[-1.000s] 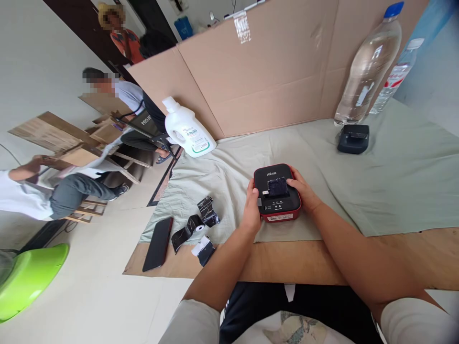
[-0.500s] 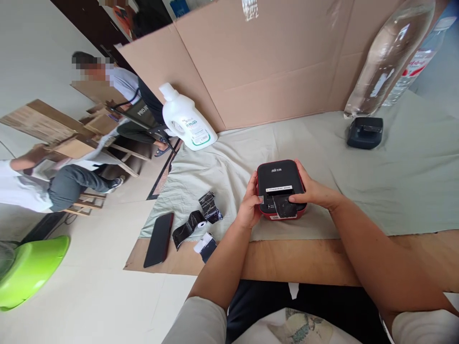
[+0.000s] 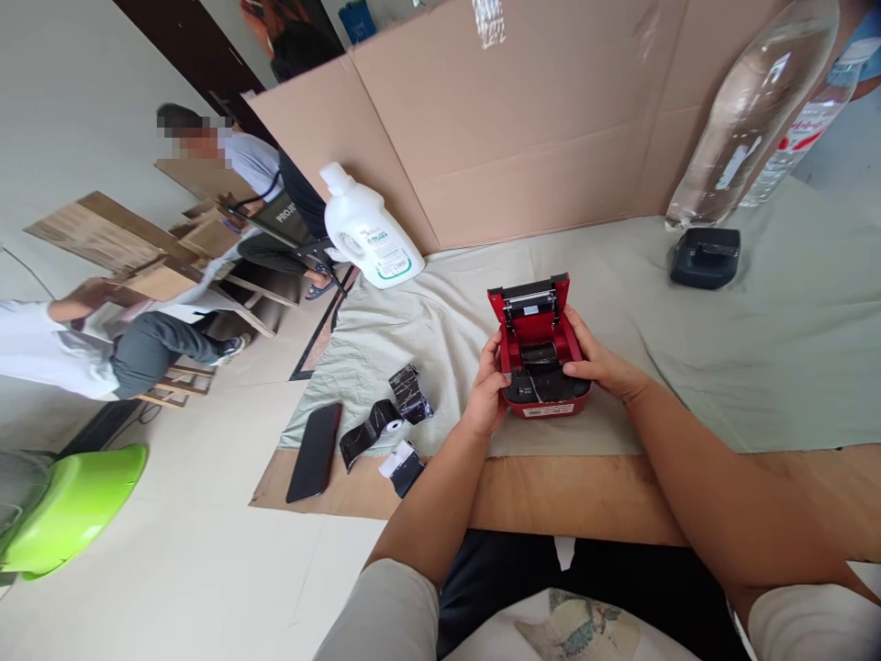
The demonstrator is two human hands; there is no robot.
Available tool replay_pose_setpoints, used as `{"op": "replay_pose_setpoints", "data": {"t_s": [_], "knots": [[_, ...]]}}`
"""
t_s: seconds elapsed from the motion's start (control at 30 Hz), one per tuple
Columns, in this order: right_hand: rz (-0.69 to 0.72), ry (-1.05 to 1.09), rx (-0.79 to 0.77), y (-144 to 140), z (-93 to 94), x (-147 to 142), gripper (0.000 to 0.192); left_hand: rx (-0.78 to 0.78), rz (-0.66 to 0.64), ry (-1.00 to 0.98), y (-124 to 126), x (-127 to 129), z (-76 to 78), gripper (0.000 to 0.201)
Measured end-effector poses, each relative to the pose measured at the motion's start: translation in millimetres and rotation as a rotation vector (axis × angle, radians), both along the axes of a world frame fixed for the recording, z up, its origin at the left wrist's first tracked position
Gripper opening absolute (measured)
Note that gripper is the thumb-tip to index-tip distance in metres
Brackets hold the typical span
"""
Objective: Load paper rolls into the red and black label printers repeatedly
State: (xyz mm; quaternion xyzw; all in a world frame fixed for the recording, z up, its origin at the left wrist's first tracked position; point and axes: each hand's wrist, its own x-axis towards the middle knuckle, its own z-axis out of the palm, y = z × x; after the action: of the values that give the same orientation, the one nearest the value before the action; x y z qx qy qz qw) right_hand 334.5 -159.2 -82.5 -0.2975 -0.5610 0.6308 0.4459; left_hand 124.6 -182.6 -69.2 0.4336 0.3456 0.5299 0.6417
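Note:
A small red and black label printer (image 3: 547,410) stands on the cloth in front of me, its lid (image 3: 529,303) raised. Inside the red cavity sits a black label roll (image 3: 538,352), and its strip runs over the front edge. My left hand (image 3: 487,395) grips the printer's left side, thumb on the front corner. On the opposite side my right hand (image 3: 602,358) holds the body, with its thumb at the strip's right edge. Left of the printer lie loose pieces of black label roll (image 3: 368,431), one of them a small roll with a white end (image 3: 405,468).
A phone (image 3: 314,452) lies at the table's left edge. A white detergent bottle (image 3: 375,229) stands before a cardboard screen (image 3: 537,128). At the back right are a large water bottle (image 3: 750,119), a smaller bottle (image 3: 802,133) and a black device (image 3: 706,257). Two people sit at the left.
The printer's lid has swung up from shut to open, showing the label roll inside. Both hands remain on its sides. The whole view has shifted slightly.

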Motion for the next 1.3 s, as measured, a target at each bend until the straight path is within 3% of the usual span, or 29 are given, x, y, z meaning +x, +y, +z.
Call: {"op": "replay_pose_setpoints", "data": {"t_s": [0.1,0.23,0.3,0.4,0.47,0.53,0.7,0.87,0.97,1.13,1.3], "knots": [[-0.068,0.051,0.011,5.9,-14.8,-1.4,0.108,0.023,0.074,0.130,-0.4,-4.3,7.0,0.066],[-0.109,0.072,0.027,10.4,-22.5,-2.4,0.099,0.200,0.267,0.598,10.5,-8.5,34.5,0.033],[-0.116,0.063,0.013,10.8,-22.1,-2.4,0.097,0.297,0.164,0.887,22.0,-2.5,52.2,0.027],[-0.140,0.067,-0.005,10.4,-20.2,-2.5,0.099,0.398,-0.133,1.413,39.6,16.2,72.0,0.030],[-0.143,0.078,-0.002,10.1,-18.9,-2.6,0.099,0.440,-0.298,1.712,46.5,29.3,78.4,0.030],[-0.139,0.078,0.003,9.7,-17.7,-2.8,0.097,0.467,-0.390,1.863,48.8,38.1,80.5,0.033],[-0.137,0.067,-0.002,8.6,-14.7,-2.9,0.097,0.507,-0.399,1.827,47.5,37.5,76.3,0.026],[-0.143,0.049,0.003,6.6,-10.4,-2.8,0.092,0.543,-0.129,1.337,41.0,12.2,61.8,0.020],[-0.134,0.030,0.028,5.5,-7.8,-3.2,0.088,0.598,-0.119,1.156,39.2,-1.1,53.4,0.023],[-0.149,0.025,0.065,4.0,-9.2,-4.1,0.086,0.515,-0.303,1.302,55.2,8.1,56.1,0.030],[-0.167,0.108,0.031,6.1,-18.3,-4.7,0.072,0.508,-0.555,1.609,66.5,33.7,75.3,0.014]]}}
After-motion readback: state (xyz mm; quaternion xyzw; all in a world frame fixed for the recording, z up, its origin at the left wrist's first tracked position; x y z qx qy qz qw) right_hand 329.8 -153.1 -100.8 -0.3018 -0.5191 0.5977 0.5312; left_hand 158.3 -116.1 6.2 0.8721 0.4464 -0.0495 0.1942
